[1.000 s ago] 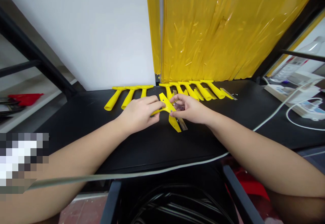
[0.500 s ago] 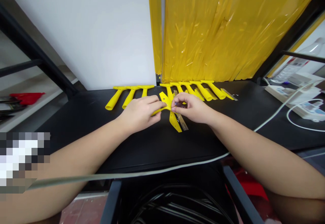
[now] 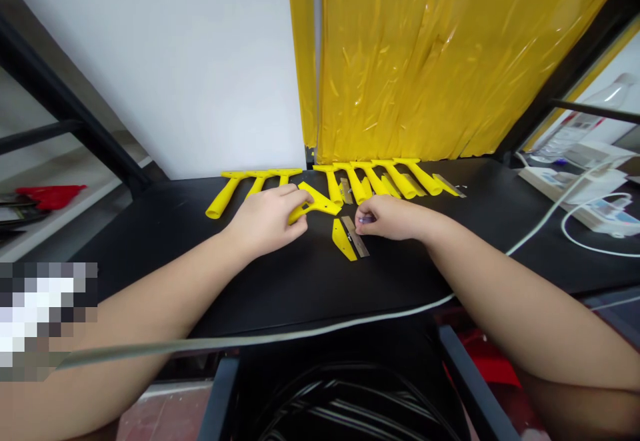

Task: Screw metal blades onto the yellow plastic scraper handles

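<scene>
My left hand (image 3: 265, 220) is closed around the handle of a yellow scraper (image 3: 320, 201), whose wide flat head points to the right. My right hand (image 3: 387, 218) is pinched, with something small and dark partly showing between its fingers; I cannot make out what it is. Just below that hand, a thin metal blade (image 3: 356, 238) with a dark strip lies on the black table. Beside the blade, on its left, is a loose yellow plate (image 3: 344, 241) with small holes. The right fingertips are close to the blade's upper end; whether they touch it is unclear.
Several yellow scraper handles (image 3: 395, 178) line the back of the black table (image 3: 280, 288), with blades among them. Three more (image 3: 223, 194) stand further left. A white cable (image 3: 370, 321) crosses the front. White electrical boxes (image 3: 595, 201) and a plastic bottle (image 3: 575, 121) are at right.
The scraper has turned in my left hand, and its head has moved away from my right hand. My right hand has come slightly right and down, off the scraper. Plate and blade stay put.
</scene>
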Demonstrator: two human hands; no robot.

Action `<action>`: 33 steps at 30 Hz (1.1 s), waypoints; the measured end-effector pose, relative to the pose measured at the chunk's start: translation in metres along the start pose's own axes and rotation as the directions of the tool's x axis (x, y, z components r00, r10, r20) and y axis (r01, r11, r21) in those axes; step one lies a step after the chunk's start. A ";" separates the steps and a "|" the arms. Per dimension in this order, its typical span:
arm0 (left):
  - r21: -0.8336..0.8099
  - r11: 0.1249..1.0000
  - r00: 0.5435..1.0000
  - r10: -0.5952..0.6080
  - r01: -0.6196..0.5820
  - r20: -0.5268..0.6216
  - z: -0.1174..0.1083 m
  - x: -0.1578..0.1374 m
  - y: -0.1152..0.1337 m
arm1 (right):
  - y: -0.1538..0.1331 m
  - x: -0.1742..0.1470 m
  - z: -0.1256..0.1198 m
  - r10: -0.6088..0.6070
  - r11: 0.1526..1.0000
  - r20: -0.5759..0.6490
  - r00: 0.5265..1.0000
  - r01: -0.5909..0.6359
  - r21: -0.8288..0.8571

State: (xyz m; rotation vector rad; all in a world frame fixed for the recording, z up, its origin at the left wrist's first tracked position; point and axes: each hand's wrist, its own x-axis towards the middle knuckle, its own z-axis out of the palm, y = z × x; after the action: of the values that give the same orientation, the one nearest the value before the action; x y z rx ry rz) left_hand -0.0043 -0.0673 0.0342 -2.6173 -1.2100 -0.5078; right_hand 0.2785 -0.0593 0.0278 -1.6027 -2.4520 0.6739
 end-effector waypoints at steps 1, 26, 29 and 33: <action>-0.004 1.000 1.000 -0.001 0.001 0.003 0.000 0.000 0.000 | -0.001 0.000 0.001 0.001 1.000 0.009 1.000 -0.001 -0.010; -0.056 0.998 1.000 -0.010 0.012 0.030 0.002 0.000 0.002 | -0.005 -0.003 0.002 -0.116 0.991 0.018 0.993 0.115 0.067; -0.056 0.998 0.999 -0.012 0.014 0.031 0.002 0.000 0.002 | -0.009 0.001 0.010 -0.128 0.980 -0.020 0.992 0.129 0.153; -0.067 0.998 0.999 -0.011 0.014 0.033 0.002 0.001 0.003 | -0.010 0.009 0.016 -0.086 0.978 -0.040 0.995 0.092 0.185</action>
State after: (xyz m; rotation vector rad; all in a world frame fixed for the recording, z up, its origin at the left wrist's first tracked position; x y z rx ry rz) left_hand -0.0013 -0.0678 0.0322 -2.6857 -1.2407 -0.5198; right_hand 0.2609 -0.0597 0.0167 -1.4150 -2.3431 0.8296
